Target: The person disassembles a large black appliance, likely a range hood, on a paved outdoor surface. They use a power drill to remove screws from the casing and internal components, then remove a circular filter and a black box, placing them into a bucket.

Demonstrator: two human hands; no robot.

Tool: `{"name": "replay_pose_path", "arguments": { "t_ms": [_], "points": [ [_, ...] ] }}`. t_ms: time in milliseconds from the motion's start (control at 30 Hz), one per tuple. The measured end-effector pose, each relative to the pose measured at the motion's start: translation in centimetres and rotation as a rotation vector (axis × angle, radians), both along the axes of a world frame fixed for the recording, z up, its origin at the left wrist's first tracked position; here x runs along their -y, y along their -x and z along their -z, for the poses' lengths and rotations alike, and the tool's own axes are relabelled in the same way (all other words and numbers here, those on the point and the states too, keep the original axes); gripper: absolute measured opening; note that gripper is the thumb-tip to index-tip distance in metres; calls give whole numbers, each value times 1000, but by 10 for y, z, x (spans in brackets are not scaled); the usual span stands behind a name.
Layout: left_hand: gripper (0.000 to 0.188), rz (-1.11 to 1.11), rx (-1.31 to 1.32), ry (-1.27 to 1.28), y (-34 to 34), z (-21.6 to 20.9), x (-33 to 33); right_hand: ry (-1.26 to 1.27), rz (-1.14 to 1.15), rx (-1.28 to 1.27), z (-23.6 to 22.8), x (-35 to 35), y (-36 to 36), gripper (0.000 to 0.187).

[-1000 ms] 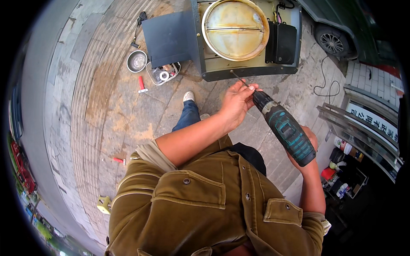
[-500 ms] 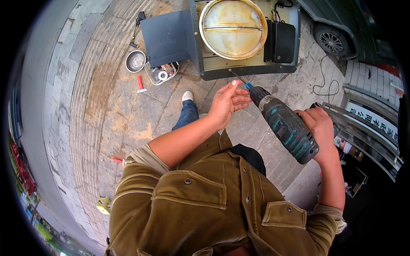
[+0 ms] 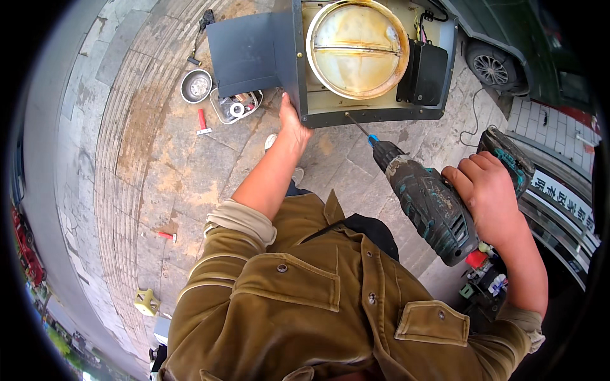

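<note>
My right hand (image 3: 486, 197) is wrapped round the grip of a worn black and teal cordless drill (image 3: 429, 203). Its long thin bit, set in a blue-tipped chuck, reaches the front rim of a dark metal cabinet (image 3: 381, 115), at or beside a small screw. Against the cabinet's lower left corner, my left hand (image 3: 294, 120) takes hold of the side, one digit pointing up along it; the other fingers are mostly hidden. Inside the open cabinet sits a round, rust-stained pale drum (image 3: 359, 70) with a seam across it, next to a black box (image 3: 424, 75).
A dark panel (image 3: 241, 54) extends left from the cabinet. Near it on the paving are a metal bowl (image 3: 196, 86), a tub of small parts (image 3: 219, 108) and a red-handled scraper (image 3: 202, 120). Farther off lie another red-handled tool (image 3: 167, 235) and a yellow stool (image 3: 147, 302). A parked car (image 3: 502, 66) stands right.
My left hand has left the drill bit and gone left to the cabinet's corner. The drill's rear has swung slightly down and right, while its tip stays by the rim.
</note>
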State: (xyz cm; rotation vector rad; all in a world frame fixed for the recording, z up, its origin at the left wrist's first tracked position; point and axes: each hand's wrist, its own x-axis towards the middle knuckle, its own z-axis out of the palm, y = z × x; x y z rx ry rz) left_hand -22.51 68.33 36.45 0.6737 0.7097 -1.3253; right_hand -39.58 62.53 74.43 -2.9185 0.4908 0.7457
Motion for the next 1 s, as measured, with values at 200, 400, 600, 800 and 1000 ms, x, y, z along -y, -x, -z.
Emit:
{"name": "replay_pose_path", "arguments": {
  "t_ms": [200, 400, 600, 800, 1000],
  "points": [
    [51, -7, -38, -62, -1, -11, -1, -72, 168, 45, 2, -2, -2, 27],
    [51, 7, -15, -67, -1, 0, -2, -91, 292, 40, 3, -4, 5, 25],
    [50, 32, 35, -116, -1, 5, 1, -40, 359, 85, 17, -21, 30, 20],
    [44, 135, 205, -263, -10, 0, -5, -23, 442, 149, 31, -38, 57, 21],
    [28, 399, 1628, -72, -32, -44, -68, -26, 600, 234, 52, -58, 93, 27]
  ]
}}
